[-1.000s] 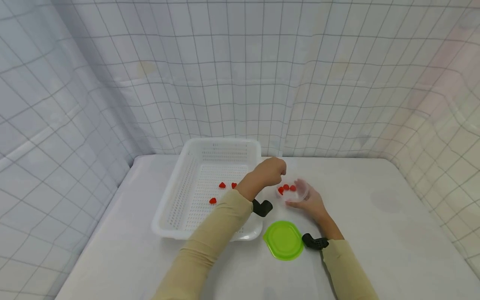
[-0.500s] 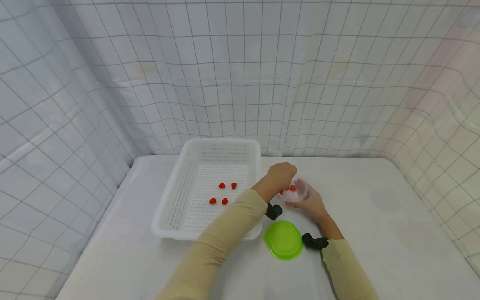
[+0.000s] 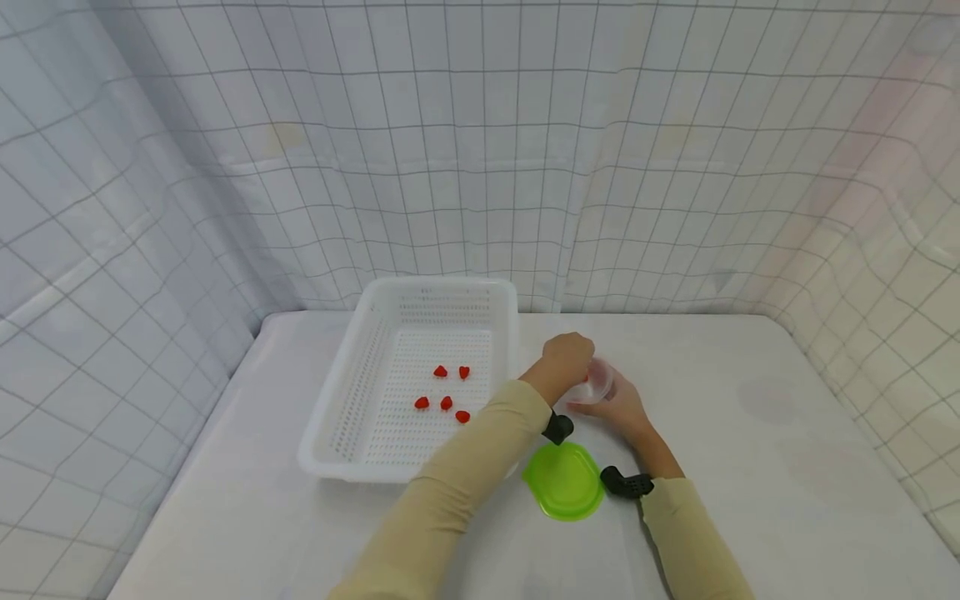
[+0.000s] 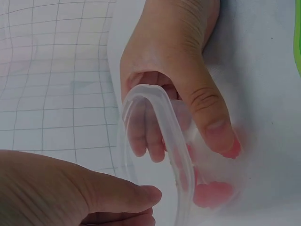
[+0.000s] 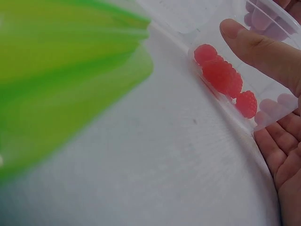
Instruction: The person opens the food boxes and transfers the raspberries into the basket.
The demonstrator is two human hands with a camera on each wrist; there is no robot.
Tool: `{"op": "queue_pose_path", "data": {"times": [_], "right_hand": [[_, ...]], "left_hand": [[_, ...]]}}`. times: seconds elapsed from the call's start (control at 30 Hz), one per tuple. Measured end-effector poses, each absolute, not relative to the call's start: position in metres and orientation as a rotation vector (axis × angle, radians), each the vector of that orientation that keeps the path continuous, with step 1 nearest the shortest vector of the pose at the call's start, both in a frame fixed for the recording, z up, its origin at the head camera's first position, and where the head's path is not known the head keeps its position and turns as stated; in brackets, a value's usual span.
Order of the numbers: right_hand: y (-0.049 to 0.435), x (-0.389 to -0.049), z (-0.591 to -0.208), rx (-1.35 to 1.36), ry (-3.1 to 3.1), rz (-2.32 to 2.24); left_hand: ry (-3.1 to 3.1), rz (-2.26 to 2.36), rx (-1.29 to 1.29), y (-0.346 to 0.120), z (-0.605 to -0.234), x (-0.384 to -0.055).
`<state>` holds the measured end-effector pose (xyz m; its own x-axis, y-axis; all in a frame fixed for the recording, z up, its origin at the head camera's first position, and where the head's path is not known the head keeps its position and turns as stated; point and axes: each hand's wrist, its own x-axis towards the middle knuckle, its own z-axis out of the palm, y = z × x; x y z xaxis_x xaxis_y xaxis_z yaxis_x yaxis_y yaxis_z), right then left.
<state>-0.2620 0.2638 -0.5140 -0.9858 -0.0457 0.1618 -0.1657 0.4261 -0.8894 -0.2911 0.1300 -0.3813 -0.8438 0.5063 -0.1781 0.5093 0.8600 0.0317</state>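
My right hand (image 3: 618,404) holds a clear plastic container (image 4: 176,136), tilted, its opening facing my left hand. In the right wrist view its thumb (image 5: 256,47) lies along the near side, and the palm is beneath. Several red raspberries (image 5: 221,75) are inside, against the lower wall. My left hand (image 3: 568,358) hovers at the container's opening. The left wrist view has its thumb (image 4: 127,195) and fingers drawn together beside the rim; whether something is between them is hidden.
A white perforated basket (image 3: 352,400) stands to the left, with several red raspberries (image 3: 446,403) spread on its floor. A green lid (image 3: 564,482) lies on the white table (image 3: 750,467) in front of the container. Grid-patterned curtains (image 3: 450,167) enclose the table.
My left hand has moved right and slightly down, from beside the basket to over the container's opening. My right hand keeps hold of the container in nearly the same place.
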Motion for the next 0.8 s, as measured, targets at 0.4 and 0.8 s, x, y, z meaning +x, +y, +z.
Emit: {"op": "queue_pose_path", "data": {"times": [0.4, 0.8], "right_hand": [[0.264, -0.260, -0.511, 0.209, -2.553, 1.616], [0.265, -0.260, -0.512, 0.246, -2.536, 1.635]], "left_hand": [[2.891, -0.132, 0.736, 0.139, -0.397, -0.295], [2.905, -0.286, 0.714, 0.148, -0.406, -0.285]]}}
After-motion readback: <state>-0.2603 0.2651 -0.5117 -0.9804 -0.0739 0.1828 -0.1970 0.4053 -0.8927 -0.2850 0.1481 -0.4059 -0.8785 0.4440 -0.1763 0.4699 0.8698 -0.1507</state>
